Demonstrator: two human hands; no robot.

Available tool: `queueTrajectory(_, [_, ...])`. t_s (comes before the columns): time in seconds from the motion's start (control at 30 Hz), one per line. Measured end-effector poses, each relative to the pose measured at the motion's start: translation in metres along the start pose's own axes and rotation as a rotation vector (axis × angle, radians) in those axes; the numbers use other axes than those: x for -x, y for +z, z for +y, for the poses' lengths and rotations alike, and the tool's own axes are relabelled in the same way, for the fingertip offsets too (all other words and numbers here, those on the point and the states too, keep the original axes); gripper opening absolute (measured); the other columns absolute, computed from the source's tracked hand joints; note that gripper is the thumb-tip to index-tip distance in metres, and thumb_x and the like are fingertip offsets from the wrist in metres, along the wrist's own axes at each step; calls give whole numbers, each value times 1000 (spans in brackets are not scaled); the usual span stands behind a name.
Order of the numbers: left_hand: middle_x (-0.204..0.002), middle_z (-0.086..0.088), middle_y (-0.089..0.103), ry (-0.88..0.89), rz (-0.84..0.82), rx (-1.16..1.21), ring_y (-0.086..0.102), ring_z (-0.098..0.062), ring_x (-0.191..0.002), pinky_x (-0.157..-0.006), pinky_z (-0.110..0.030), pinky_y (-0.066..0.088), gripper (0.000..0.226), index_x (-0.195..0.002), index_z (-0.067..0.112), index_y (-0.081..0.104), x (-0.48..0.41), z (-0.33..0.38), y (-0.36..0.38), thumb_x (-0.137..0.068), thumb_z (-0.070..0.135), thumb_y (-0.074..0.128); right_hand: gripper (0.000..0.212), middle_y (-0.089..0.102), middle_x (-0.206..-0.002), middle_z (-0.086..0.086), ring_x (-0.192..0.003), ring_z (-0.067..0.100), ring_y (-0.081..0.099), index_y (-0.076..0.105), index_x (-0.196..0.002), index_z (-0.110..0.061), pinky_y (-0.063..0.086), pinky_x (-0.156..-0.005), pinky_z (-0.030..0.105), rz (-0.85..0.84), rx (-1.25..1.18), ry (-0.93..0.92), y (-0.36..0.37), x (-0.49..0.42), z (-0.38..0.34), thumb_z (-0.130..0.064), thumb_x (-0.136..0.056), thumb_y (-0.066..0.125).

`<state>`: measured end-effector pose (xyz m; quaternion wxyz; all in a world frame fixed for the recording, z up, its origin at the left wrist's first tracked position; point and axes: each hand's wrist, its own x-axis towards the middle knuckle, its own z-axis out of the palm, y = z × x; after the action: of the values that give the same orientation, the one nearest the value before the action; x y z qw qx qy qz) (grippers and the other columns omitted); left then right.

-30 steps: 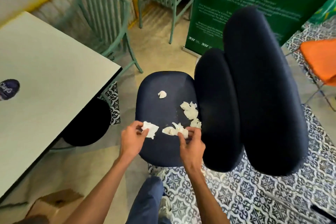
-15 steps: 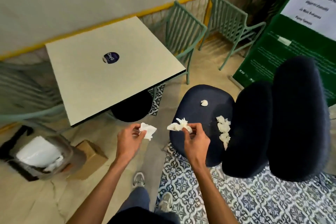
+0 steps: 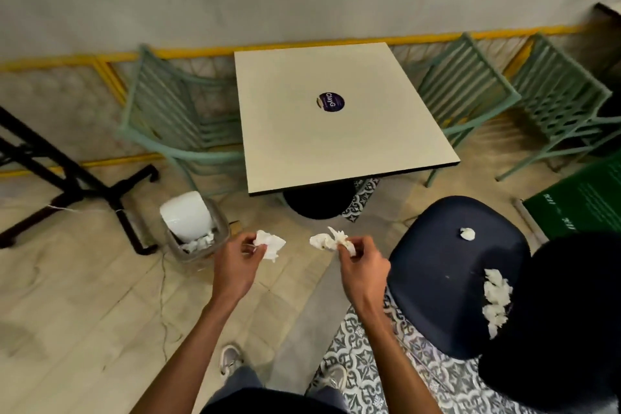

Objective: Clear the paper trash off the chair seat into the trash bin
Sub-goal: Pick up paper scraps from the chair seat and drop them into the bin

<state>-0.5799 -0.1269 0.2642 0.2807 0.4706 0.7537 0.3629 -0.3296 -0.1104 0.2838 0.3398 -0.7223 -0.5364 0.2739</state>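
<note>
table [image 3: 336, 144], round sticker reads "ClayG" | chair seat [image 3: 443, 279], paper scraps [image 3: 495, 296] and small wad [image 3: 467, 233] left on it | trash bin [image 3: 193, 239] forward-left of both hands, left hand [image 3: 235, 262] nearer | left pinches flat tissue [image 3: 270, 243] | right hand [image 3: 364, 265] pinches crumpled paper [image 3: 327, 240]

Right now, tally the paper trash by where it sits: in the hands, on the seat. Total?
In left hand: 1, a flat paper scrap
In right hand: 1, a crumpled wad
On chair seat: 2, a small ball and a cluster of crumpled pieces by the backrest
Total: 4
Trash bin already holds some paper, not counted.
</note>
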Motion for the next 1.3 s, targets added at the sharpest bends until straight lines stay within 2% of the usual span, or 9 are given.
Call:
queueTrajectory(0.07, [-91, 10, 75, -9, 9, 1, 67, 7, -79, -77, -23, 58, 27, -110, 16, 77, -5, -21, -23, -84, 14, 83, 10, 72, -81, -12, -67, 3, 61, 67, -93, -25, 44, -65, 23, -44, -2, -5, 24, 11, -17, -24, -93, 77])
queueTrajectory(0.17, [-85, 11, 71, -47, 61, -39, 61, 13, -72, -68, -1, 44, 24, -106, 12, 77, -19, -59, -76, -82, 9, 84, 19, 68, -80, -13, -67, -5, 57, 62, -91, -30, 39, -61, 5, -120, 11, -80, 79, 33, -57, -19, -93, 76])
queueTrajectory(0.23, [-81, 9, 71, -62, 93, -68, 60, 11, -70, -65, 0, 41, 23, -101, 11, 77, -26, -81, -105, -80, 8, 86, 18, 68, -80, -12, -67, -5, 57, 62, -92, -29, 39, -62, 1, -176, 6, -79, 109, 43, -77, -18, -93, 76])
queueTrajectory(0.47, [-87, 4, 75, -161, 147, -81, 70, -6, -71, -73, -34, 61, 21, -97, 20, 76, -59, -151, -168, -80, 11, 85, 14, 67, -76, -13, -70, 0, 61, 66, -91, -24, 40, -57, 9, -299, -2, -100, 212, 52, -121, -17, -91, 77])
queueTrajectory(0.77, [-91, -4, 73, -270, 150, -156, 67, -11, -72, -71, -23, 52, 21, -98, 13, 76, -116, -196, -170, -79, 10, 85, 12, 73, -94, -2, -79, 16, 65, 65, -102, -22, 51, -70, 27, -478, 91, -135, 327, 6, -136, -19, -94, 73])
queueTrajectory(0.87, [-90, -3, 71, -327, 145, -142, 61, -3, -69, -71, -8, 45, 21, -97, 13, 75, -133, -201, -163, -79, 9, 85, 14, 72, -99, 3, -84, 21, 66, 65, -108, -21, 49, -72, 26, -536, 172, -172, 364, -12, -126, -21, -95, 72])
queueTrajectory(1.03, [-91, 7, 67, -411, 119, -100, 68, -6, -70, -71, -35, 61, 22, -97, 25, 70, -154, -222, -153, -82, 16, 83, 21, 68, -113, 7, -93, 29, 70, 63, -120, -21, 56, -78, 33, -655, 297, -232, 421, -28, -110, -20, -99, 67])
queueTrajectory(1.17, [-91, 9, 67, -422, 84, -141, 66, -2, -66, -69, -33, 60, 19, -98, 24, 69, -170, -234, -145, -85, 19, 82, 34, 59, -135, 12, -101, 41, 71, 59, -132, -17, 61, -84, 48, -767, 468, -339, 462, -33, -92, -14, -99, 65])
queueTrajectory(1.3, [-95, 7, 67, -415, 58, -143, 66, -2, -66, -70, -30, 59, 21, -100, 24, 71, -181, -247, -140, -85, 16, 82, 45, 48, -149, 15, -114, 42, 67, 53, -141, -11, 61, -92, 50, -869, 619, -399, 489, -37, -77, -8, -98, 66])
